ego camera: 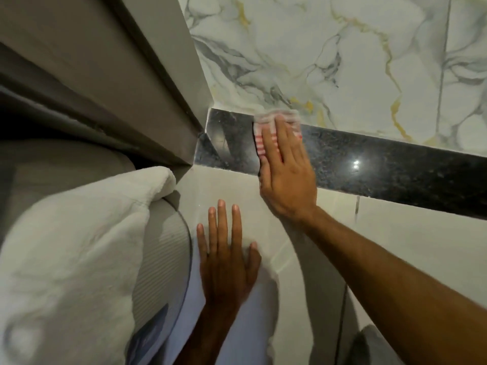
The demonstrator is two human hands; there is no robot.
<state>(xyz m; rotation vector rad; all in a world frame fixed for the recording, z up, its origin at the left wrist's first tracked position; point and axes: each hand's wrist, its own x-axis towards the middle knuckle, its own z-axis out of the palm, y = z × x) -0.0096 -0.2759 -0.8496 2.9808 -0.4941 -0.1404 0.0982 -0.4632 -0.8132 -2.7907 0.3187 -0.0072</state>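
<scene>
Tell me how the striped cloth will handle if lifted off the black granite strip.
Probably floppy: the striped cloth lies thin and flat under the right hand. Likely light too. It may slide easily: the black granite strip shines.

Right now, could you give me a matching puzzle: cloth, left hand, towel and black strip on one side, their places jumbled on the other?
Things:
1 cloth
2 left hand
3 towel
4 black strip

Places:
A bunched at the far left
B between marble tile and pale tile
C under the right hand fingers
D flat on the pale tile

Pairs: 1-C, 2-D, 3-A, 4-B
</scene>
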